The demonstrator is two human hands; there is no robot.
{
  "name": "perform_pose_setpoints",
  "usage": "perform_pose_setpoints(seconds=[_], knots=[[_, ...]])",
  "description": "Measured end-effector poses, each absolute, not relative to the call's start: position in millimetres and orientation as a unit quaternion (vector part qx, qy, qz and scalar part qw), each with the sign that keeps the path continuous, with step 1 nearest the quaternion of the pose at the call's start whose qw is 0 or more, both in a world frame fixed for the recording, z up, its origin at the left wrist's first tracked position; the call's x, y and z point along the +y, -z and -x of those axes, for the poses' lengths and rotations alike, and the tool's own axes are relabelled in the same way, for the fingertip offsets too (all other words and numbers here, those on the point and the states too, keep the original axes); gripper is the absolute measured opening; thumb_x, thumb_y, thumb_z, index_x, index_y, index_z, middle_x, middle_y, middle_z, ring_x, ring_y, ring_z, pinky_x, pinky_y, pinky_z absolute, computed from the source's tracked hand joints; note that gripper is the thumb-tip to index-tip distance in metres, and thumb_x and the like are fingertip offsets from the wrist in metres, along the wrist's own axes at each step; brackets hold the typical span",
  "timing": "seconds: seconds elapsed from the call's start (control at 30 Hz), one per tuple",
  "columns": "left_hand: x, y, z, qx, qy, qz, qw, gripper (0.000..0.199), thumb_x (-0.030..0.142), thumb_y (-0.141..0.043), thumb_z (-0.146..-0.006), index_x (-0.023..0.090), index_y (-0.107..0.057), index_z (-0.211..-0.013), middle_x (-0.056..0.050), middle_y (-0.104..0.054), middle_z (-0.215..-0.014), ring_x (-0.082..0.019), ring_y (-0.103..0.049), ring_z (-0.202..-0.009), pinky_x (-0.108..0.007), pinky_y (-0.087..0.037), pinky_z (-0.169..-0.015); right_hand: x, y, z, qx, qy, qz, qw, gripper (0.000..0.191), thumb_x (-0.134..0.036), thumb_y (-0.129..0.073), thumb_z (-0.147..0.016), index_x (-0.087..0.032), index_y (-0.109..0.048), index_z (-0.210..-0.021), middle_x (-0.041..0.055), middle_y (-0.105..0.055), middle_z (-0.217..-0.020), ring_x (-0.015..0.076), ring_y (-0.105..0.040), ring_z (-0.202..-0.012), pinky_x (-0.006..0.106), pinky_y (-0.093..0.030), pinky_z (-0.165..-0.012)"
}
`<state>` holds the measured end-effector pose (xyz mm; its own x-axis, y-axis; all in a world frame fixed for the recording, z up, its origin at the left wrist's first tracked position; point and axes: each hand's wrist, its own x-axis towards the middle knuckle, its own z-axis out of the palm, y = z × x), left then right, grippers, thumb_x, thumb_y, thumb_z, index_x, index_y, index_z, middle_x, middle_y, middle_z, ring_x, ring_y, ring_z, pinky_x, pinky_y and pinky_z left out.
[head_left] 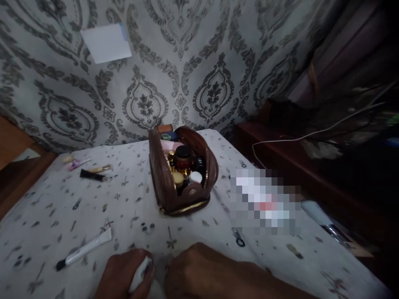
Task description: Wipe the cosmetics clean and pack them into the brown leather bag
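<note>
My left hand is at the bottom edge, its fingers closed round a small white thing with a dark patch on it; its kind is not clear. Beside it, my right hand is curled with the back of the hand up. Its fingertips are hidden, and so is anything they hold. Beyond both hands stands a brown zip bag, gaping at the top. Inside are an amber jar with a black lid, a white-capped container and a gold-capped one.
Left of my hands lies a white tube with a black cap. A black tube and a brush lie farther back on the patterned sheet. A large pale brush and a blurred-out item are at right.
</note>
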<state>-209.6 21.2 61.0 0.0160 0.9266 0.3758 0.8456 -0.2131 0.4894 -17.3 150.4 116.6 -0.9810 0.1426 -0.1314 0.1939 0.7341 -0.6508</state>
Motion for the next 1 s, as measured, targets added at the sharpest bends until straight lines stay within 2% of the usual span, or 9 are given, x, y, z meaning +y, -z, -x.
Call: perform_pose_setpoints(seconds=[0.1,0.23,0.33,0.4,0.53,0.63,0.83,0.9,1.0], knots=[[5,-62,210,0.614,-0.278,-0.738,0.006,0.015,0.022,-0.045,-0.096,0.022,-0.058,-0.089,0.0,-0.067,-0.069,-0.012,-0.064,-0.061,-0.02,-0.048,-0.06,136,-102,33,0.92,0.383,-0.072,0.036,0.009,-0.013,-0.064,-0.083,-0.018,-0.069,-0.079,-0.0017,-0.072,-0.079,0.0115,-0.066,-0.075,0.019,-0.043,-0.066],[-21,-55,227,0.575,-0.248,-0.776,-0.072,0.01,0.019,-0.046,-0.093,0.018,-0.057,-0.094,-0.002,-0.065,-0.069,-0.015,-0.061,-0.062,-0.024,-0.046,-0.06,120,-92,55,0.899,0.422,-0.117,0.017,0.013,-0.014,-0.06,-0.087,-0.017,-0.072,-0.087,0.0035,-0.074,-0.086,0.0156,-0.068,-0.082,0.024,-0.047,-0.076],[-31,-62,253,0.609,-0.268,-0.742,-0.083,0.009,0.016,-0.048,-0.093,0.017,-0.056,-0.095,-0.003,-0.067,-0.074,-0.015,-0.062,-0.066,-0.023,-0.046,-0.063,110,-95,70,0.884,0.447,-0.139,0.005,0.016,-0.009,-0.059,-0.083,-0.016,-0.073,-0.084,0.0029,-0.073,-0.078,0.0144,-0.066,-0.073,0.024,-0.047,-0.072],[-29,-73,275,0.669,-0.304,-0.676,-0.052,0.011,0.019,-0.047,-0.095,0.018,-0.057,-0.091,-0.001,-0.066,-0.073,-0.013,-0.062,-0.064,-0.021,-0.045,-0.063,103,-98,79,0.874,0.461,-0.151,-0.016,0.019,-0.004,-0.057,-0.08,-0.015,-0.073,-0.081,0.0014,-0.07,-0.072,0.0128,-0.063,-0.067,0.023,-0.045,-0.068],[-11,-93,323,0.768,-0.417,-0.484,0.033,0.027,0.038,-0.045,-0.094,0.018,-0.057,-0.08,0.003,-0.057,-0.065,-0.013,-0.054,-0.06,-0.021,-0.042,-0.058,91,-93,94,0.823,0.53,-0.196,-0.059,0.021,-0.007,-0.051,-0.08,-0.014,-0.071,-0.076,0.0003,-0.065,-0.064,0.0115,-0.057,-0.06,0.021,-0.041,-0.058],[3,-91,356,0.77,-0.488,-0.408,0.042,0.032,0.048,-0.048,-0.089,0.018,-0.057,-0.08,0.003,-0.053,-0.065,-0.014,-0.051,-0.061,-0.023,-0.042,-0.058,86,-77,103,0.759,0.602,-0.238,-0.067,0.017,-0.014,-0.052,-0.081,-0.015,-0.068,-0.073,-0.0015,-0.06,-0.057,0.0108,-0.055,-0.055,0.02,-0.039,-0.054],[17,-61,401,0.801,-0.424,-0.422,-0.033,0.031,0.049,-0.042,-0.09,0.022,-0.046,-0.077,0.004,-0.048,-0.066,-0.015,-0.05,-0.063,-0.024,-0.043,-0.059,84,-41,105,0.754,0.599,-0.241,-0.117,0.022,-0.028,-0.051,-0.081,-0.016,-0.062,-0.067,-0.0006,-0.057,-0.056,0.0123,-0.053,-0.056,0.022,-0.038,-0.056],[23,-54,417,0.809,-0.4,-0.428,-0.05,0.027,0.045,-0.041,-0.09,0.022,-0.048,-0.078,0.002,-0.052,-0.068,-0.017,-0.053,-0.066,-0.026,-0.045,-0.062,84,-33,104,0.76,0.591,-0.236,-0.13,0.023,-0.032,-0.051,-0.081,-0.016,-0.061,-0.068,-0.0001,-0.057,-0.057,0.013,-0.053,-0.057,0.023,-0.038,-0.056],[39,-55,448,0.832,-0.347,-0.425,-0.076,0.018,0.033,-0.042,-0.088,0.02,-0.055,-0.092,-0.002,-0.062,-0.079,-0.02,-0.059,-0.074,-0.03,-0.048,-0.071,83,-27,104,0.76,0.593,-0.228,-0.135,0.023,-0.033,-0.051,-0.082,-0.017,-0.062,-0.069,-0.0004,-0.056,-0.058,0.0128,-0.052,-0.057,0.022,-0.038,-0.055]])
